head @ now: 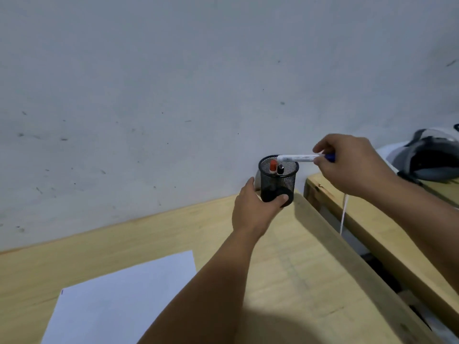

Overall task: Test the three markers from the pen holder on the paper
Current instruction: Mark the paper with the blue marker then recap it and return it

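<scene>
A pale wooden table (139, 247) fills the lower part of the frame and is backed by a grey, scuffed wall (173, 83). A white sheet of paper (119, 301) is laid flat at the lower left. A second wooden surface (372, 232) is seen at the right, apart from the table, with a grey bag (432, 160) at the far right edge. Right of centre, against the wall, a black mesh pen holder (277, 181) is clasped at its base by the left hand (255, 209). A red-capped marker (273, 166) and a black-capped marker (280, 169) are stood inside it. A white marker with a blue cap (301, 158) is pinched in the closed fingers of the right hand (352, 165), held level over the holder's rim.
</scene>
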